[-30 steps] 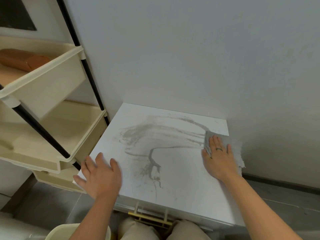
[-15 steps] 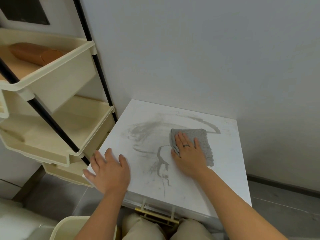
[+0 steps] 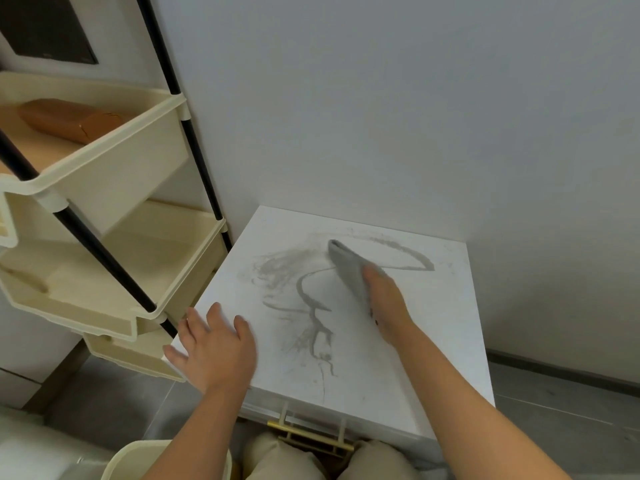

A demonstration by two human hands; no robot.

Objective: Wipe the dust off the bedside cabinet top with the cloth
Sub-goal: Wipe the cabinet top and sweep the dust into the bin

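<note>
Grey cloth (image 3: 348, 271) mid-back on cabinet top (image 3: 436, 348), long axis back-left to front-right, right hand (image 3: 386, 301) at its right side (grip blurred, can't tell), dust (image 3: 313, 336) lying just left; left hand (image 3: 214, 344) flat, released, front-left corner.

Far left, a cream tiered rack (image 3: 121, 188) on black poles, brown pouch (image 3: 69, 121) lying in its top tray. Near left, a cream bin (image 3: 145, 445). Grey wall (image 3: 381, 98) behind.
</note>
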